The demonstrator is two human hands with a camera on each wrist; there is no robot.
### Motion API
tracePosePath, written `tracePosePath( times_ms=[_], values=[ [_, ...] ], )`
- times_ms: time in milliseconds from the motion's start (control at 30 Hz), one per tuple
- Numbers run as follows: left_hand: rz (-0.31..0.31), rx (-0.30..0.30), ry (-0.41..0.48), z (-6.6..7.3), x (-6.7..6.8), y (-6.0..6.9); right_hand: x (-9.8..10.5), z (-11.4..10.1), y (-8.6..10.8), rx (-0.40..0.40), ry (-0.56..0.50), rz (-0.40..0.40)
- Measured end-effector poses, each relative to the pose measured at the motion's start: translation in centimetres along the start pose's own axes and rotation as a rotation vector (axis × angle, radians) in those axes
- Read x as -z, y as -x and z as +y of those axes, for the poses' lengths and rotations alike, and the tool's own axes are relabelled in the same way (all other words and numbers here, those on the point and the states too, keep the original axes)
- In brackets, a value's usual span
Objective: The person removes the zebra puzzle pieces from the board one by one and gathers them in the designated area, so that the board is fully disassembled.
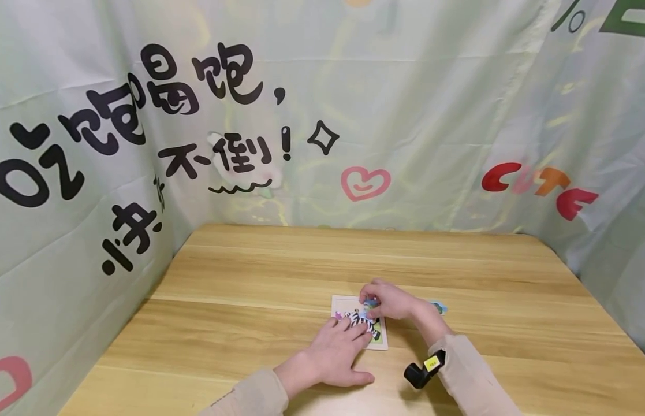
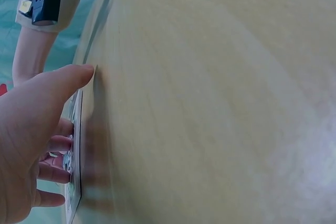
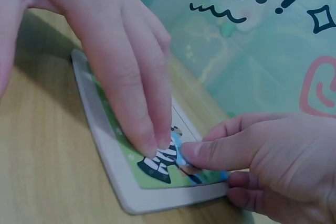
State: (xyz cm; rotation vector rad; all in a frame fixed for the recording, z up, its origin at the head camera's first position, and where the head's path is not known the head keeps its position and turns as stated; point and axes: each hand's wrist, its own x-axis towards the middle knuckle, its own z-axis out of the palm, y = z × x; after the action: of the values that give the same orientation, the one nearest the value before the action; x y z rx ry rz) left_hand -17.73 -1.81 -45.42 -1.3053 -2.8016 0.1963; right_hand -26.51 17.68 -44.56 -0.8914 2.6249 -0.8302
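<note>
A small square puzzle board [image 1: 383, 341] with a zebra picture lies on the wooden table. The left hand [image 1: 336, 353] rests on its lower left part, fingers spread and pressing the zebra pieces; in the right wrist view those fingertips touch the black-and-white stripes [image 3: 157, 167]. At the board's upper right, the right hand [image 1: 394, 301] pinches a blue puzzle piece [image 1: 371, 303] between thumb and fingers, partly covered by them. The left wrist view shows the board [image 2: 77, 156] edge-on under the left hand [image 2: 26, 124].
Another blue-green piece [image 1: 437, 307] lies on the table [image 1: 239, 277], right of the board and behind the right forearm. Printed curtains [image 1: 431, 115] enclose the table's back and sides. A black wrist camera [image 1: 420, 374] hangs at the right sleeve.
</note>
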Motion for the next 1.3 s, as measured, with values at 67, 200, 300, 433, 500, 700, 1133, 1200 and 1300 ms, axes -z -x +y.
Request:
tracePosePath(
  times_ms=[67,200,300,433,500,700,1133,1200,1300],
  values=[
    [-0.001,0.003,-0.001,0.0,0.0,0.0,-0.1,0.0,0.1,-0.011,-0.009,0.02],
    [-0.001,0.009,-0.013,0.0,0.1,-0.1,-0.2,-0.2,0.1,-0.06,-0.028,0.066],
    [0.007,0.005,-0.025,0.0,0.1,-0.1,-0.3,-0.3,0.1,-0.096,-0.037,0.093],
    [0.01,-0.003,-0.028,0.0,0.1,-0.1,-0.4,-0.2,0.2,-0.09,-0.034,0.104],
    [0.012,-0.002,-0.025,0.0,0.0,-0.1,-0.4,-0.2,0.3,-0.062,-0.036,0.103],
    [0.018,-0.002,-0.023,-0.1,-0.1,-0.1,-0.4,0.0,0.6,-0.023,-0.053,0.103],
    [0.018,-0.015,-0.014,-0.1,-0.2,0.1,-0.7,0.7,1.1,-0.026,-0.144,0.18],
    [0.012,-0.016,-0.021,-0.1,-0.3,0.2,-0.7,0.8,1.2,-0.027,-0.161,0.186],
    [0.007,-0.016,-0.032,-0.2,-0.3,0.2,-0.6,0.8,1.2,-0.027,-0.175,0.195]
  ],
)
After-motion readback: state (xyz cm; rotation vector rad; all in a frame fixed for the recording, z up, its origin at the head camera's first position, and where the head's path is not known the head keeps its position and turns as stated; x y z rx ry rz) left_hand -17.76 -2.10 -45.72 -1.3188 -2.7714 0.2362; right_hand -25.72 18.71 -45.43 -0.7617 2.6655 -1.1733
